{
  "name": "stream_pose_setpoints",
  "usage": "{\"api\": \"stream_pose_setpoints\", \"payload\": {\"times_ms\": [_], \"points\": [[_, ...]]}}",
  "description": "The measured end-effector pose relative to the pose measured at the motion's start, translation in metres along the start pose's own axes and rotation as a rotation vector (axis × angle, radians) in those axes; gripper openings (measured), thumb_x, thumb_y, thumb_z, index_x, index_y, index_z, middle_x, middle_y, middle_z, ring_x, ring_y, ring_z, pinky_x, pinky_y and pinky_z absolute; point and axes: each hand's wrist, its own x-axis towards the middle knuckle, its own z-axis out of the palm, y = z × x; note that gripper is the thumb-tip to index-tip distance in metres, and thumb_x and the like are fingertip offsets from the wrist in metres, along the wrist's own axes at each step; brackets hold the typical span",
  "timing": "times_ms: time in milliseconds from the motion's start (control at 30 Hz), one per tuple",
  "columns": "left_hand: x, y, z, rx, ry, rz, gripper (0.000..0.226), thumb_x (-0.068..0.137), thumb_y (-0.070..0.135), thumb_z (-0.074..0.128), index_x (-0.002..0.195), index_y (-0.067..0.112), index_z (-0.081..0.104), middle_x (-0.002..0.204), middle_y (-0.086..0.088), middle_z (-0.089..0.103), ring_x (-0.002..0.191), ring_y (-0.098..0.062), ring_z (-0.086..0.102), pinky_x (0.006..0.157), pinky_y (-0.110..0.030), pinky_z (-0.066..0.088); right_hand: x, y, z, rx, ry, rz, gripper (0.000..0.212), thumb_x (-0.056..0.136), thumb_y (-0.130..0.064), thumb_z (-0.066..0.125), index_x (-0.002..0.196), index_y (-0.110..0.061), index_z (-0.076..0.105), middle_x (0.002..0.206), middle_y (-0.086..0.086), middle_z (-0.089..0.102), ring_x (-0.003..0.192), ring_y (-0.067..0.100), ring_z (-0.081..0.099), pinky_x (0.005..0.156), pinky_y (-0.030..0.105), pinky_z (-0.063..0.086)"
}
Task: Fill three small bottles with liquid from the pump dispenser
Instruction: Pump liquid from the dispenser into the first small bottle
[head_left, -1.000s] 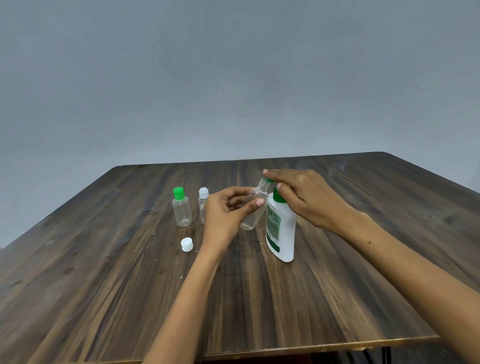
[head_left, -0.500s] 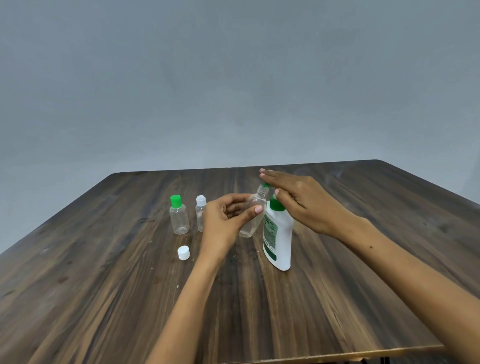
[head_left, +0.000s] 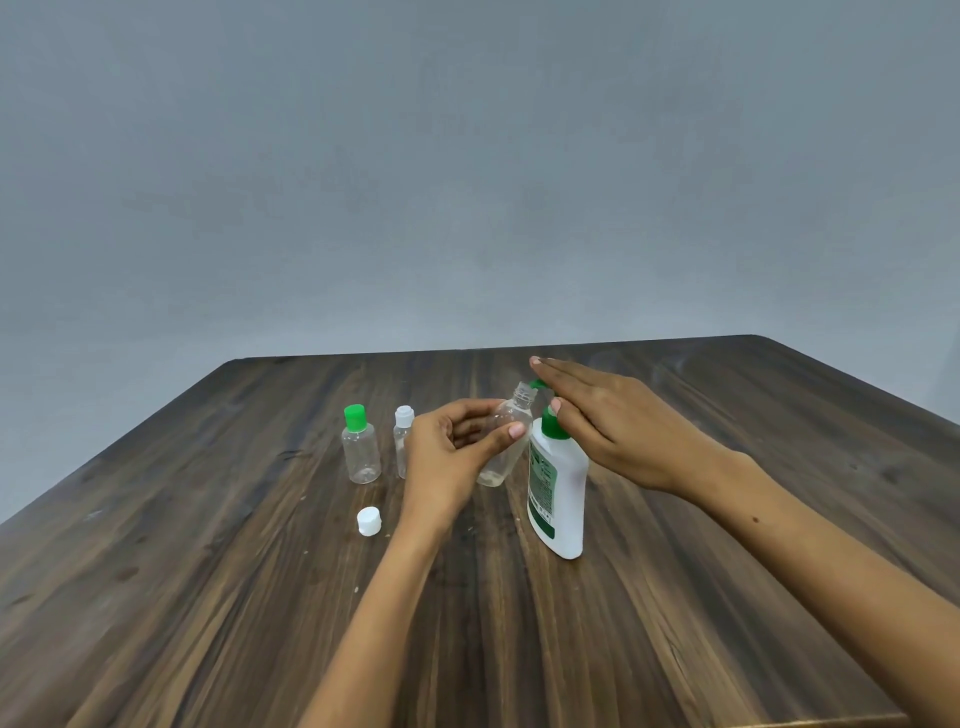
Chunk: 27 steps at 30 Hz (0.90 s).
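Bottle (head_left: 506, 441) tilts in left grip (head_left: 457, 457), beside dispenser (head_left: 558, 499).

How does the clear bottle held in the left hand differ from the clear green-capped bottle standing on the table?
The held clear plastic bottle has no cap and its threaded neck is bare; the green-capped clear bottle is closed. The held one is tilted toward the white pump dispenser, gripped by the left hand; the capped one stands upright, untouched. Both are small and transparent.
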Motion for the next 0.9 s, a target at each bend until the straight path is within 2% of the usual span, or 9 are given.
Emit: {"api": "stream_pose_setpoints", "payload": {"times_ms": [300,433,600,800,900], "points": [[-0.002,0.005,0.003,-0.026,-0.014,0.009,0.028,0.071,0.006,0.082,0.095,0.018,0.072,0.083,0.008,0.076,0.083,-0.004,0.072,0.072,-0.013,0.052,0.000,-0.004,0.006,0.034,0.035,0.004,0.058,0.093,-0.035,0.022,0.144,-0.011,0.034,0.149,0.001,0.036,0.138,0.009,0.028,0.105,0.013,0.016],[-0.003,0.002,0.003,-0.028,-0.021,0.006,0.027,0.071,0.005,0.081,0.093,0.019,0.072,0.080,0.010,0.076,0.081,-0.003,0.072,0.071,-0.012,0.053,-0.001,-0.006,0.011,0.042,0.048,0.012,0.056,0.093,-0.032,0.025,0.142,-0.009,0.039,0.146,0.006,0.042,0.135,0.013,0.034,0.106,0.019,0.023],[-0.004,0.000,0.002,-0.041,-0.010,-0.002,0.027,0.071,0.004,0.081,0.094,0.017,0.072,0.080,0.008,0.076,0.081,-0.004,0.072,0.072,-0.014,0.053,0.000,-0.002,0.011,0.038,0.053,-0.002,0.067,0.089,-0.043,0.015,0.145,-0.011,0.035,0.149,0.001,0.037,0.136,0.009,0.031,0.104,0.008,0.014],[-0.002,0.000,0.002,-0.044,-0.022,-0.007,0.027,0.070,0.007,0.082,0.093,0.020,0.073,0.081,0.008,0.077,0.083,-0.005,0.072,0.072,-0.014,0.053,-0.001,-0.005,0.013,0.065,0.083,0.011,0.052,0.092,-0.027,0.029,0.138,-0.009,0.045,0.141,0.004,0.048,0.128,0.014,0.043,0.101,0.021,0.031],[-0.003,-0.001,0.001,-0.057,-0.019,-0.014,0.029,0.069,0.012,0.082,0.096,0.018,0.073,0.085,0.005,0.077,0.085,-0.007,0.073,0.073,-0.014,0.053,0.000,-0.003,0.011,0.053,0.076,-0.005,0.058,0.091,-0.036,0.022,0.141,-0.011,0.042,0.145,0.001,0.043,0.132,0.010,0.037,0.103,0.014,0.024]]}}
